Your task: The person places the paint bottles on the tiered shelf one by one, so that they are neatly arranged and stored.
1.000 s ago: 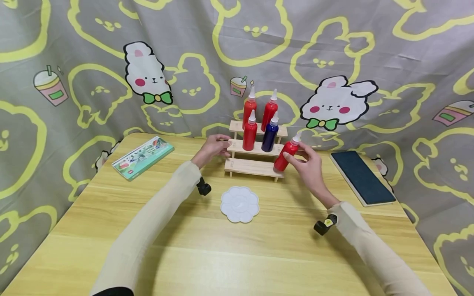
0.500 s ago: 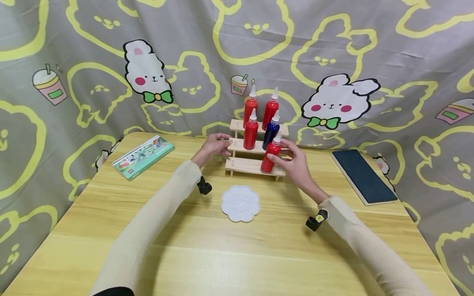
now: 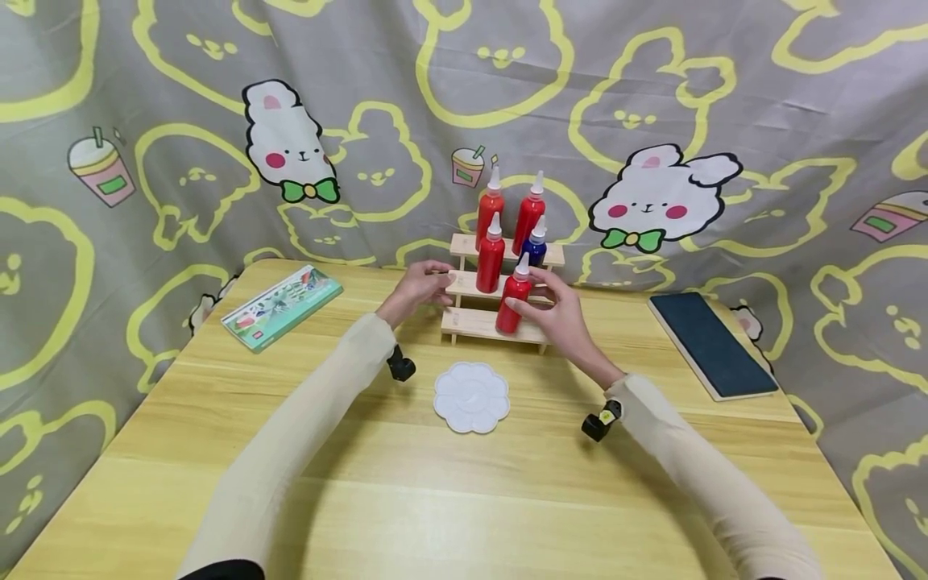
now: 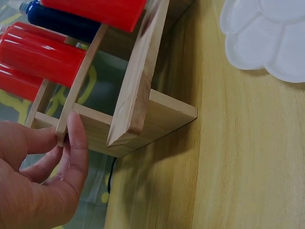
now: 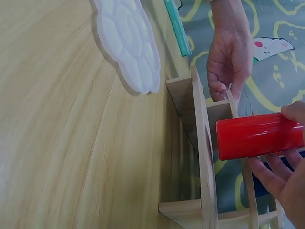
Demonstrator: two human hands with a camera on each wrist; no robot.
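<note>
A three-step wooden rack [image 3: 471, 323] stands at the back of the table. My left hand [image 3: 416, 292] pinches the left end of its middle step, thumb above and fingers below in the left wrist view. With my right hand [image 3: 564, 321] I grip a red squeeze bottle [image 3: 513, 306] with a white nozzle, nearly upright over the lowest step. Whether its base touches the wood I cannot tell. On the middle step are another red bottle [image 3: 490, 266] and a dark blue bottle [image 3: 536, 251], partly hidden. Two more reddish bottles, an orange-red bottle [image 3: 489, 216] and a red bottle [image 3: 528, 221], occupy the top step.
In front of the rack lies a white flower-shaped palette [image 3: 471, 398]. A flat green box [image 3: 281, 308] is at the back left, and a dark blue flat pad [image 3: 712, 346] at the right. A patterned curtain [image 3: 391, 72] hangs behind the table [image 3: 464, 499].
My right hand has carried the red bottle leftward along the lowest step, from its right end to nearer the middle, and the bottle is more upright. My left hand stays on the rack.
</note>
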